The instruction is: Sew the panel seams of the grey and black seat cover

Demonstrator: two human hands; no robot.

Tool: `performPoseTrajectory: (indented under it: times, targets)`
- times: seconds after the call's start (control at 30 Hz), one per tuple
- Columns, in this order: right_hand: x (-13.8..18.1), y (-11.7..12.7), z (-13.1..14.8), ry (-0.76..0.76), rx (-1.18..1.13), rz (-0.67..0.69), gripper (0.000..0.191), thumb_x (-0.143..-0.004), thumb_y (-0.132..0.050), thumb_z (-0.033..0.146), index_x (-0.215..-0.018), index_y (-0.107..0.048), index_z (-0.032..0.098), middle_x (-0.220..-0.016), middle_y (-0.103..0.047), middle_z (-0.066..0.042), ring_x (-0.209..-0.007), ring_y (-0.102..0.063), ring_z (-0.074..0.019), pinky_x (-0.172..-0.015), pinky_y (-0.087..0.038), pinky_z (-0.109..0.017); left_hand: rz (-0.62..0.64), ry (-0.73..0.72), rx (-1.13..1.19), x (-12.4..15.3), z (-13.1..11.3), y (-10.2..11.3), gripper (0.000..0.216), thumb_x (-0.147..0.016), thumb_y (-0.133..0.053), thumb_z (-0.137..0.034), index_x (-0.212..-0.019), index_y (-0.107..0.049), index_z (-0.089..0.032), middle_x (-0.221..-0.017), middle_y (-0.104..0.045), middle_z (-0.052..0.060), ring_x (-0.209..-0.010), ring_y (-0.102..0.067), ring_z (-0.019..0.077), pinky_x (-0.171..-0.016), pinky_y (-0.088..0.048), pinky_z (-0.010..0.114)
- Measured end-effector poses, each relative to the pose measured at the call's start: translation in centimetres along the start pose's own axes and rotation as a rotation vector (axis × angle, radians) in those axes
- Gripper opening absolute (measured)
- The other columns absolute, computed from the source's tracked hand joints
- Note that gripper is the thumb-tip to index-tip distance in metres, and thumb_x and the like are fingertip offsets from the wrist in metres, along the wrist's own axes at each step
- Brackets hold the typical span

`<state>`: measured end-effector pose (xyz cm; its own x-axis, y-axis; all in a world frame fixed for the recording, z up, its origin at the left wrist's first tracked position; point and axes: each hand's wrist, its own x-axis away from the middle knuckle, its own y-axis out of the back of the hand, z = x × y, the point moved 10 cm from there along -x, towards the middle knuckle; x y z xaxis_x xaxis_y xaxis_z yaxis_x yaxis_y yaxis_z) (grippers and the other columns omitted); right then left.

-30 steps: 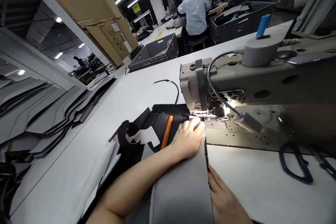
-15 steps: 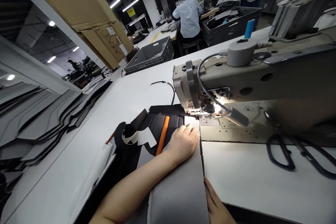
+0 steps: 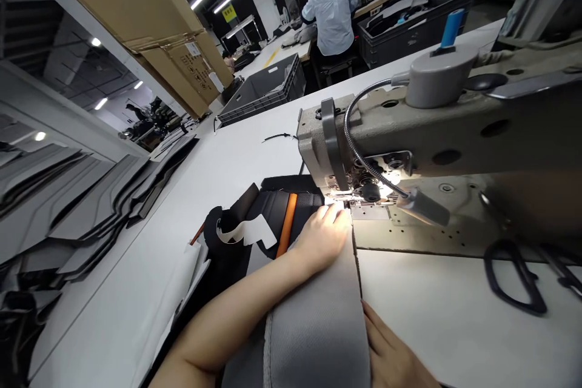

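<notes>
A grey fabric panel [image 3: 318, 315] runs from the front edge up to the needle of a beige sewing machine [image 3: 431, 127]. My left hand [image 3: 324, 237] lies flat on the panel just before the lit presser foot [image 3: 348, 199]. My right hand [image 3: 391, 354] rests with its fingers against the panel's right edge near the bottom. Left of the panel lies a black cover piece with an orange stripe [image 3: 286, 224] and a white patch [image 3: 248, 233].
Black scissors [image 3: 513, 276] lie on the white table [image 3: 454, 315] at right. Stacks of grey cut pieces [image 3: 77, 206] fill the left side. A grey crate [image 3: 266, 91] and cardboard boxes [image 3: 150, 12] stand behind. A person in a light shirt [image 3: 331, 12] sits far back.
The view shifted slightly. My left hand stays on the grey panel at the presser foot, and my right hand keeps to the panel's right edge.
</notes>
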<state>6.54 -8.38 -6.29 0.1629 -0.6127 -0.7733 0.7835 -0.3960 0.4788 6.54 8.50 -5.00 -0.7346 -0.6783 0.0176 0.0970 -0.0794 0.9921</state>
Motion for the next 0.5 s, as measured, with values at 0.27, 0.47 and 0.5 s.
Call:
performPoseTrajectory:
  times: [0.27,0.47,0.5]
  targets:
    - [-0.7,-0.2,-0.2,0.021,0.043,-0.02,0.043,-0.085,-0.033,0.006,-0.111,-0.066,0.017,-0.096,-0.069,-0.007,-0.103,-0.061,-0.0241,-0.098,-0.048,-0.04,0.043,0.112,0.013,3.4,0.7,0.2,0.054,-0.091,-0.046,-0.033,-0.14,-0.033,-0.015,-0.146,-0.027,0.018,-0.134,-0.023,0.0344,-0.106,-0.032,0.053]
    - [-0.5,0.3,-0.5,0.007,0.06,-0.066,0.047,-0.079,-0.032,0.0,-0.108,-0.066,0.015,-0.087,-0.069,-0.009,-0.103,-0.061,-0.0215,-0.1,-0.046,-0.038,0.011,0.162,0.1,2.0,0.3,0.2,0.041,-0.091,-0.043,-0.028,-0.13,-0.046,-0.018,-0.141,-0.035,0.014,-0.131,-0.027,0.0306,-0.105,-0.034,0.052]
    - [-0.6,0.2,-0.6,0.012,0.058,-0.042,0.047,-0.078,-0.032,0.0,-0.106,-0.066,0.016,-0.087,-0.069,-0.009,-0.105,-0.06,-0.0224,-0.1,-0.046,-0.04,0.007,0.156,0.105,1.7,0.4,0.2,0.04,-0.091,-0.042,-0.028,-0.129,-0.047,-0.019,-0.141,-0.036,0.014,-0.131,-0.027,0.0304,-0.105,-0.034,0.051]
